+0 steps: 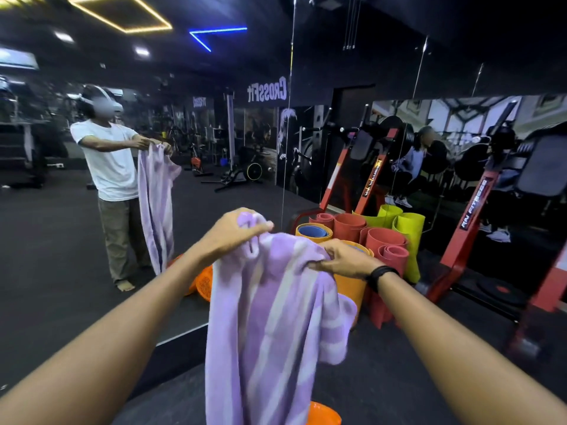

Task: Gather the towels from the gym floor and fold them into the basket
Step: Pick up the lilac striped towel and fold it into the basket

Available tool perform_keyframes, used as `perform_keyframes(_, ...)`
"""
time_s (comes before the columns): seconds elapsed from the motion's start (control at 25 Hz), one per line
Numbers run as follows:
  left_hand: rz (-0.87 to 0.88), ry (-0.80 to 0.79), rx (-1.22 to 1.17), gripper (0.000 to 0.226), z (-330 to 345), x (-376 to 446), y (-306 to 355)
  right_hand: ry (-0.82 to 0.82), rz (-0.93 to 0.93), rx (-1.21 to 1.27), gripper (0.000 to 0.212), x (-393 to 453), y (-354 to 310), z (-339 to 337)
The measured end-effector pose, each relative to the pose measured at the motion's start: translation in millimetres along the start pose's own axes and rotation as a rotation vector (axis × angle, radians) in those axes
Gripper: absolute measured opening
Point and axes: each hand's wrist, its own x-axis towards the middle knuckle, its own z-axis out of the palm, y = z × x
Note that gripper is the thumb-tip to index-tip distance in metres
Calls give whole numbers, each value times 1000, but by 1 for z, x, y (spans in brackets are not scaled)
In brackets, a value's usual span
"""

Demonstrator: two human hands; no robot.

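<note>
A lilac towel with pale stripes (276, 326) hangs in front of me at chest height, its lower part dropping out of view at the bottom. My left hand (233, 233) grips its top left corner in curled fingers. My right hand (343, 259) pinches the top edge a short way to the right. An orange basket (323, 414) shows only as a rim at the bottom edge, directly below the towel and mostly hidden by it.
A wall mirror (92, 240) fills the left and shows a person holding the same towel, and an orange basket's reflection (204, 282). Rolled mats (389, 240) in red, yellow-green and orange stand behind the towel. Red gym machines (469, 237) stand at right on a dark floor.
</note>
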Motion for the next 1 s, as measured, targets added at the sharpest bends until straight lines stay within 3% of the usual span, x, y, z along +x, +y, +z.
perform_keyframes(0.12,38,-289,103,59,28,-3,14,-11,-161,-42,26,20,-34,4)
perform_keyframes(0.2,98,-354,201,25,36,1,11,-36,-154,-30,23,24,-39,4)
perform_keyframes(0.28,102,-267,258,22,28,3,4,-84,-55,-27,23,18,-32,1)
perform_keyframes(0.4,22,11,240,18,5,4,-15,-203,140,-139,30,-1,-3,-3)
perform_keyframes(0.48,-84,173,148,21,-8,4,-31,-252,271,-190,35,-16,21,-6)
perform_keyframes(0.56,-203,229,-7,21,-14,4,-44,-258,372,-110,32,-29,36,-11)
perform_keyframes(0.64,-376,181,-163,19,-13,5,-51,-155,428,75,24,-33,34,-14)
perform_keyframes(0.76,-680,-54,-559,34,-1,5,-52,142,399,336,23,-23,6,-10)
perform_keyframes(0.88,-704,36,-771,32,22,9,-45,170,362,542,15,-4,-24,-1)
perform_keyframes(1.0,-586,185,-863,21,46,6,-28,173,420,690,15,12,-44,13)
